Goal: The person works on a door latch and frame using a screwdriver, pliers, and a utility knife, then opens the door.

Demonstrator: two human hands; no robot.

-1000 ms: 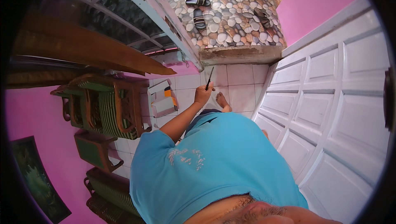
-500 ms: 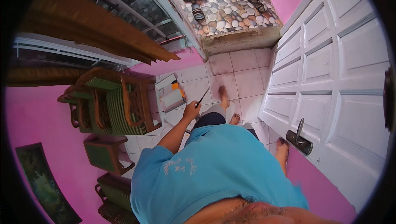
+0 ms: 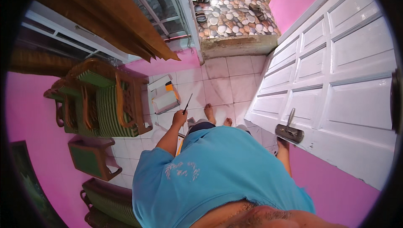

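My left hand (image 3: 179, 119) is closed round the dark handle of a slim pointed tool (image 3: 189, 103). Its narrow shaft sticks up and away over the floor; whether it is a screwdriver or a knife is too small to tell. An opened white carton with orange and black patches (image 3: 166, 100) lies on the tiles just beyond and left of this hand. My right hand (image 3: 282, 143) is at the edge of the white panelled door (image 3: 306, 106), right beside the metal door handle (image 3: 289, 133). The handle and its plate partly cover that hand, and its fingers are hidden.
Wooden armchairs with green striped cushions (image 3: 117, 106) and a small green-topped table (image 3: 86, 158) stand left. A brown curtain (image 3: 113, 14) hangs by the window. Beyond the raised sill (image 3: 235, 46), sandals (image 3: 200, 14) lie on pebble-patterned flooring. My bare feet (image 3: 209, 112) stand on pale tiles.
The view has shifted, so most of the room appears further left and the feet lower. One foot, blurred and stretched forward before, is now drawn back. The left hand keeps its hold on the tool.
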